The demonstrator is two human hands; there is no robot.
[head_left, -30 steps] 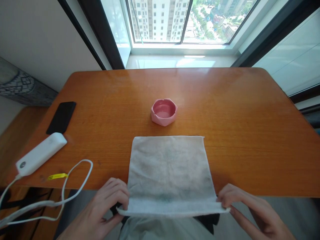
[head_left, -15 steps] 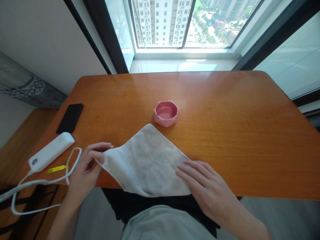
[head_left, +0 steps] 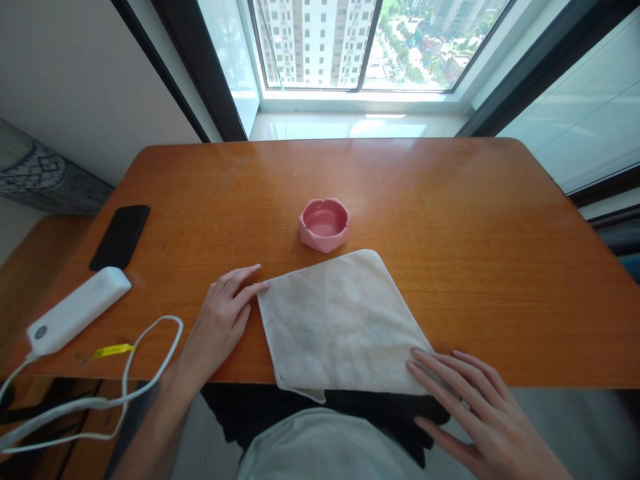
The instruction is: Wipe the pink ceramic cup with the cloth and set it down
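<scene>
A whitish cloth (head_left: 340, 327) with faint stains lies spread at the table's front edge, part of it hanging a little over. It looks folded, since a second layer shows under its lower left edge. At its upper left corner is my left hand (head_left: 225, 313), palm down with fingers stretched, one digit touching the corner. My right hand (head_left: 470, 400) has its fingers apart, and the fingertips rest on the lower right corner. Just beyond the cloth stands a pink faceted ashtray (head_left: 325, 225).
On the wooden table (head_left: 475, 267), a black phone (head_left: 120, 237) lies at the left. Nearer me is a white power strip (head_left: 80, 310); its white cable (head_left: 127, 373) loops beside my left forearm and carries a yellow tag (head_left: 113, 351). A window (head_left: 350, 47) is behind the table.
The cloth has turned and shifted right, from corner-up to lying squarer. My left hand moved right and loosened its pinch on the corner; my right hand moved right and toward me.
</scene>
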